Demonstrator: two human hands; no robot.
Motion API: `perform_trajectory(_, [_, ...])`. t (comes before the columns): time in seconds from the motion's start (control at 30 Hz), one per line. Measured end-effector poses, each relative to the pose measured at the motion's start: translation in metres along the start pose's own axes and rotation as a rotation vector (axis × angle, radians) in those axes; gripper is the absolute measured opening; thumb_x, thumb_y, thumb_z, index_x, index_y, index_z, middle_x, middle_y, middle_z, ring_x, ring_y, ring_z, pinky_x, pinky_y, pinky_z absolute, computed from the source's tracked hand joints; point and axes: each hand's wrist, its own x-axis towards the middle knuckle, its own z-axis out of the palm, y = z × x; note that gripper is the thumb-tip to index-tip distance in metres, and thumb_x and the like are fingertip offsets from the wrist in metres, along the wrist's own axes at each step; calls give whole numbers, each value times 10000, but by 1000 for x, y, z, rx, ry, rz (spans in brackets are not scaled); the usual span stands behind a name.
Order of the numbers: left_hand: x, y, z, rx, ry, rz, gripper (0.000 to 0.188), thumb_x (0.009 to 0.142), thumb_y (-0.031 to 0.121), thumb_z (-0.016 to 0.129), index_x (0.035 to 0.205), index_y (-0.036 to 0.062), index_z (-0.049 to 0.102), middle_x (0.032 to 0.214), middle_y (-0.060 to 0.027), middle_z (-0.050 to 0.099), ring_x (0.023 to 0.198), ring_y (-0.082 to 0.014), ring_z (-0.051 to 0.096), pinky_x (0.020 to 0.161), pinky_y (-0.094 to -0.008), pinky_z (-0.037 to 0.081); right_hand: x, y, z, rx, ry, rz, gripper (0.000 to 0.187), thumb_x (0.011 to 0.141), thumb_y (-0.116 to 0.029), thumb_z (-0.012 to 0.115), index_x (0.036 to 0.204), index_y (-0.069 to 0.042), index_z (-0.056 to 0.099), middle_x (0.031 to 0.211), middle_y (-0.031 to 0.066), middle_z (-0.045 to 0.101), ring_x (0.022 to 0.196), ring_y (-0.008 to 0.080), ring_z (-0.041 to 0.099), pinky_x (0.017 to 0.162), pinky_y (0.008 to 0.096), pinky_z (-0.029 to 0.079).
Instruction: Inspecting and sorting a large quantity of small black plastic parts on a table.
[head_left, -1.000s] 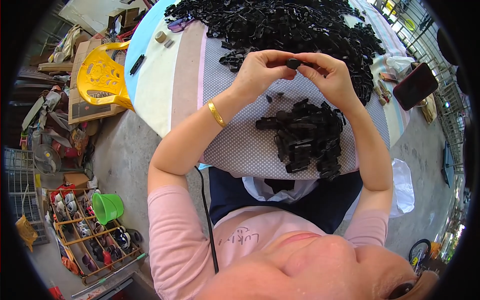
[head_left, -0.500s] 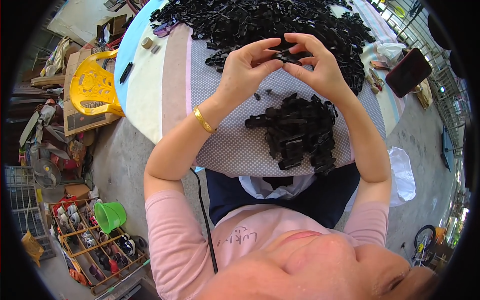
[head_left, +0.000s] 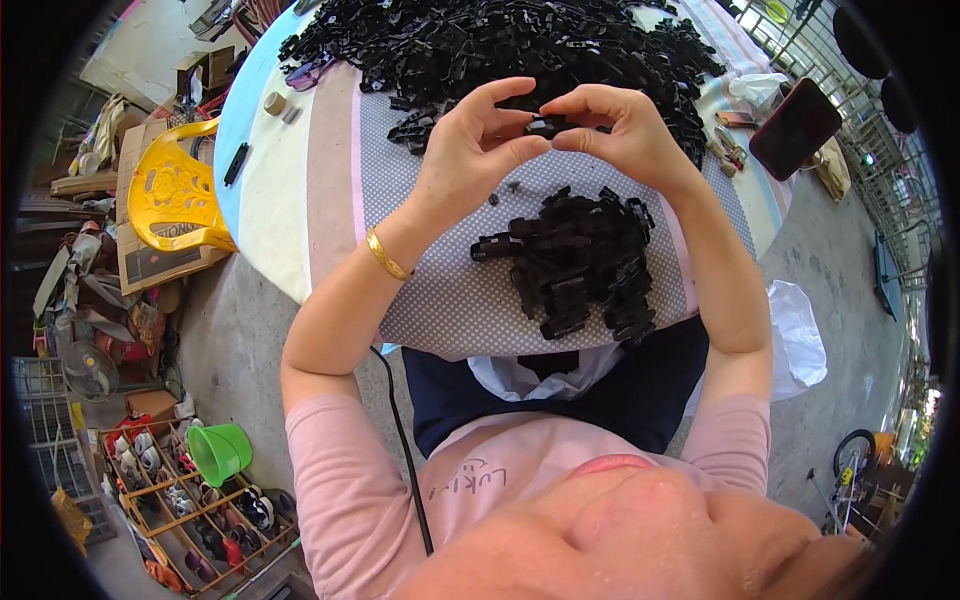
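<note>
One small, glossy black part, apparently plastic (head_left: 545,126), is in work, pinched between the thumb and fingers of the right hand (head_left: 632,132) and lying in the gap just beside the left hand (head_left: 462,150). Nearer the body than both hands sits a compact heap of black, clip-like parts (head_left: 585,262); just beyond the fingertips a far larger, spread-out mass of similar black parts (head_left: 520,52) covers the far side of the round counter with its striped and dotted cloth (head_left: 330,190). Judging by the two amounts, much more seems left than done, if the near heap is the handled one; the pictures do not show which heap is finished. Two tiny dark bits (head_left: 493,199) lie between the left hand and the near heap.

Both forearms reach forward with elbows bent outward, framing the near heap, and the hands meet above the counter with thumbs toward each other. The left hand, below which a gold-coloured bangle (head_left: 388,255) circles the wrist, is loosely curved, index finger lifted well clear of its thumb; whether its other fingertips touch the part I cannot tell. The right hand's index finger arches over the part, its thumb underneath.
</note>
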Motion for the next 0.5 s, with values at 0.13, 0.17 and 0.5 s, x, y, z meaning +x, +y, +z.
perform_trajectory(0.13, [2,3,-1,19,-255,51,367,785,30,656,1131,7,538,1002,-87,629,905,-128,608,820,-245,494,6,11,-22,221,91,64,326,890,-257,561,1104,-12,579,935,39,647,776,81,594,692,209,492])
perform_trajectory(0.17, [-1,3,0,95,-332,91,313,755,28,675,1055,4,589,1018,-83,631,917,-164,615,831,-279,490,8,15,-27,136,194,96,302,872,-260,584,1060,-26,611,881,41,664,723,86,600,652,219,490])
perform_trajectory(0.5, [4,-1,-8,-126,-758,87,270,824,235,640,938,-9,664,960,-115,657,935,-203,605,829,-311,471,0,23,-4,-1101,115,293,309,732,-202,666,1004,-76,589,734,78,644,727,269,625,651,374,490])
